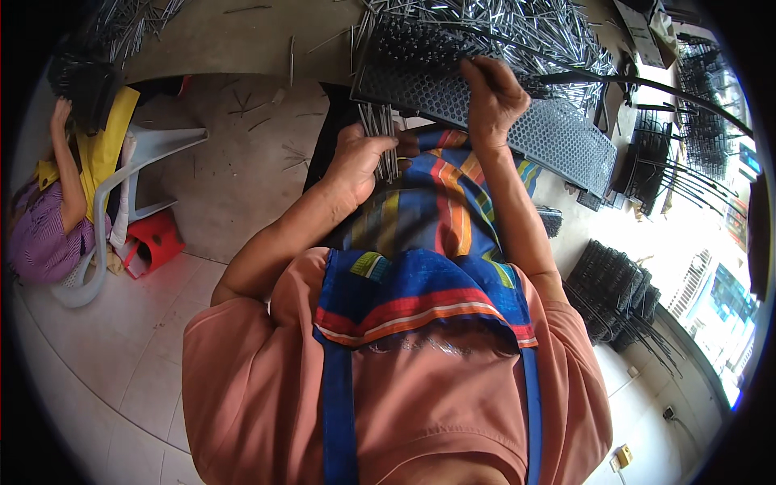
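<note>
A bundle of thin silvery metal rods [377, 129] stands upright in my left hand [361, 158], with the fingers closed round it and the thumb across the front. My right hand [495, 103] hovers over a black perforated tray [558, 144], its fingers pinched together. Whatever those fingers hold, if anything, is too small to make out. The tray lies slanted across the front of the bench, covered in rows of small round holes. Toward its far left part, many dark tips [412, 48] stick up from the holes.
A large loose heap of metal rods [558, 32] lies behind the tray. Black racks with long prongs [647, 162] stand at the right, more stacked racks [618, 295] below. A co-worker in purple [52, 230] sits at the left by a grey plastic chair [101, 218] and a red bag [153, 242].
</note>
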`<state>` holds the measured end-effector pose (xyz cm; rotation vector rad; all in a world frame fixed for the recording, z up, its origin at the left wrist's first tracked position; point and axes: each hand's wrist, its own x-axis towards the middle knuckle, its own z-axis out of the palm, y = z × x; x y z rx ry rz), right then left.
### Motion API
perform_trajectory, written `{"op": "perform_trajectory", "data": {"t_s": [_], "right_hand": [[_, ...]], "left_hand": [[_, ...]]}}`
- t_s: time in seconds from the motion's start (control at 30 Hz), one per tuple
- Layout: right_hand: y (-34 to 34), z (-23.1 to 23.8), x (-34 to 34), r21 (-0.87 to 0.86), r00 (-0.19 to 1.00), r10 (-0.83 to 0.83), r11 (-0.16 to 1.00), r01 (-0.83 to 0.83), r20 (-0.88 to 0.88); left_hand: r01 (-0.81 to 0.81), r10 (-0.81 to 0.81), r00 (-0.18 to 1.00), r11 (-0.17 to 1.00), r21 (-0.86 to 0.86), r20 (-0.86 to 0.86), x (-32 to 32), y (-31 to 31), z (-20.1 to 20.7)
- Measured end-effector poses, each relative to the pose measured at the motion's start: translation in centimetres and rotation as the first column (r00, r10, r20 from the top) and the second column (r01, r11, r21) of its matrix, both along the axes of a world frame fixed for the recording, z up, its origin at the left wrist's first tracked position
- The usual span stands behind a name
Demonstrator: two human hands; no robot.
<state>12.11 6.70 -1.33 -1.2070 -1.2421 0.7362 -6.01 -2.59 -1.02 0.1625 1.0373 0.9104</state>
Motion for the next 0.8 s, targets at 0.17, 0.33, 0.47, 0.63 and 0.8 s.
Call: {"op": "perform_trajectory", "data": {"t_s": [0.17, 0.33, 0.47, 0.63, 0.8], "right_hand": [[-0.4, 0.0, -0.7, 0.054, 0.967, 0.006, 0.998, -0.020, 0.254], [-0.4, 0.0, -1.2, 0.080, 0.858, 0.017, 0.994, -0.068, 0.513], [-0.1, 0.1, -1.4, 0.085, 0.850, 0.014, 0.994, -0.069, 0.527], [0.8, 0.8, -1.6, 0.077, 0.803, 0.026, 0.993, -0.090, 0.596], [-0.2, 0.8, -0.8, 0.098, 0.669, 0.084, 0.968, -0.229, 0.739]], "left_hand": [[-0.023, 0.023, 1.000, 0.999, 0.022, 0.006, 0.1, 0.1, -0.3], [-0.026, 0.027, 0.999, 0.999, 0.047, -0.025, 0.4, 0.1, -0.6], [-0.021, 0.021, 1.000, 1.000, 0.016, -0.006, 0.4, 0.3, -0.5], [-0.074, 0.075, 0.997, 0.997, -0.026, 0.019, 0.4, 0.6, -0.8], [-0.091, 0.092, 0.995, 0.996, -0.013, 0.041, 0.3, 0.7, -0.8]]}}
